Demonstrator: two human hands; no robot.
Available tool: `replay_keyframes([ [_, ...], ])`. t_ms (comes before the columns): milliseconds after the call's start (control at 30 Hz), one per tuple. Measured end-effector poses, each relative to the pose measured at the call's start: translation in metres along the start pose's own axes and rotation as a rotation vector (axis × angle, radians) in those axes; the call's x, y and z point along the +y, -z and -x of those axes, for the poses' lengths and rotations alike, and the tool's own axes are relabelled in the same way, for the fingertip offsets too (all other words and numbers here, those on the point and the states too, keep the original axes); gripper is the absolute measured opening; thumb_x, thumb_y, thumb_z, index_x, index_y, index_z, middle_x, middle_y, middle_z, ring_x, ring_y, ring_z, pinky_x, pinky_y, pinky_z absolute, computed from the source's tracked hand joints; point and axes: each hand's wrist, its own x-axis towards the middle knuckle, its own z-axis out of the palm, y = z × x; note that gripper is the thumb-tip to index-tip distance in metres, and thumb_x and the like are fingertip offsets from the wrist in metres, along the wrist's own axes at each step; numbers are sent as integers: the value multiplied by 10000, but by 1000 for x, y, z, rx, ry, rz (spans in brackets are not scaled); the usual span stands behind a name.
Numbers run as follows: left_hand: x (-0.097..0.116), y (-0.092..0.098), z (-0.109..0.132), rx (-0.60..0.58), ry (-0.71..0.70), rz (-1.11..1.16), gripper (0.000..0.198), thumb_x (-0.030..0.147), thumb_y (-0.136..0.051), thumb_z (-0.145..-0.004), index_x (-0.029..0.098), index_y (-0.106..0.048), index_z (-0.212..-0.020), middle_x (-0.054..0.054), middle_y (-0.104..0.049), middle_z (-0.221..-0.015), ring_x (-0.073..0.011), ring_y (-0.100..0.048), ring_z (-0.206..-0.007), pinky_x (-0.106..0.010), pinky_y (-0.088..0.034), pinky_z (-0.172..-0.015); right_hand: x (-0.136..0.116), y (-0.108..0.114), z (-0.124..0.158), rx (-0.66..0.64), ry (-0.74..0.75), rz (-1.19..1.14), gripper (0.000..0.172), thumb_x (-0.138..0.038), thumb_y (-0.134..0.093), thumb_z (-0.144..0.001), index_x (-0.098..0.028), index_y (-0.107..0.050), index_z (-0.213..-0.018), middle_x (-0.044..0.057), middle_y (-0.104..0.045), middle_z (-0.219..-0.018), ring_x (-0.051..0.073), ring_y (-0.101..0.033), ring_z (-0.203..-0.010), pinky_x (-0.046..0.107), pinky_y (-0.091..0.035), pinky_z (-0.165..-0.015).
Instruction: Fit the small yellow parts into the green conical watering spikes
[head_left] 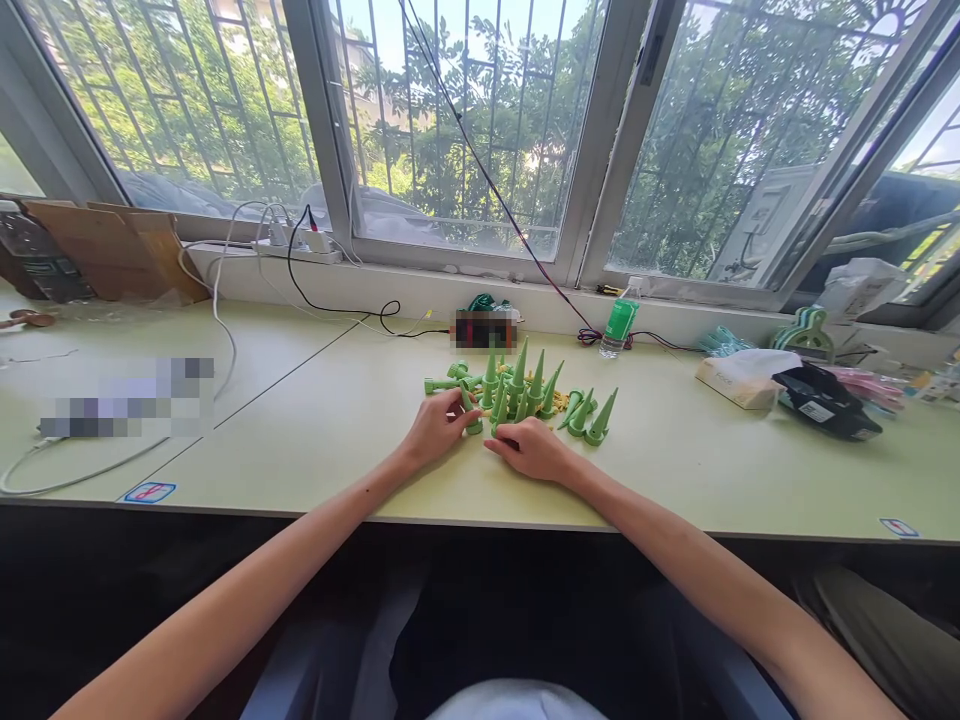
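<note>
Many green plastic cone spikes (519, 370) stand and lie in a cluster on the pale table (315, 430). My left hand (439, 428) is closed on one upright green spike (470, 413) at the cluster's near left side, thumb and fingers about it. Close beside it, my right hand (531, 448) has its fingers curled at the base of another green spike (499, 408); the exact contact is partly hidden. Small yellow pieces (559, 402) lie among the spikes. Two more spikes (601, 418) stand to the right of my right hand.
Behind the cluster are a blurred-out dark object (484, 330) and a green-labelled bottle (621, 320). A tissue box (739, 380) and a black package (825, 402) lie to the right. White cables (223, 290) and a blurred item (127, 395) are on the left.
</note>
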Motion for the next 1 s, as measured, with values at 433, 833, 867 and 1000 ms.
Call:
replay_keyframes([
  [433, -7, -2, -3, 61, 60, -59, 246, 405, -618, -815, 183, -521, -775, -7, -594, -711, -133, -553, -614, -272, -513, -590, 1, -3, 0, 12, 25, -5, 390, -339, -513, -979, -180, -483, -624, -30, -463, -539, 90, -358, -523, 228, -248, -565],
  [833, -7, -4, -3, 9, 7, -91, 135, 279, -593, -783, 167, -571, -856, -38, -606, -813, -155, -591, -712, -271, -530, -605, 0, -3, 0, 0, 13, 18, 377, -332, -520, -981, -176, -518, -638, -28, -480, -543, 89, -386, -528, 227, -249, -571],
  [867, -7, -4, -4, 7, 4, -93, 128, 278, -586, -791, 166, -575, -852, -40, -604, -817, -157, -594, -718, -269, -529, -604, 0, -3, 0, 2, 15, 18, 376, -330, -521, -981, -176, -517, -638, -28, -479, -543, 89, -384, -528, 226, -249, -571],
  [1000, -8, -5, -4, 10, -28, -121, 137, 294, -579, -825, 162, -596, -856, -38, -598, -818, -148, -585, -695, -273, -521, -616, 0, -3, 0, -3, 10, 18, 373, -327, -524, -979, -175, -516, -639, -29, -476, -542, 89, -379, -527, 228, -248, -570],
])
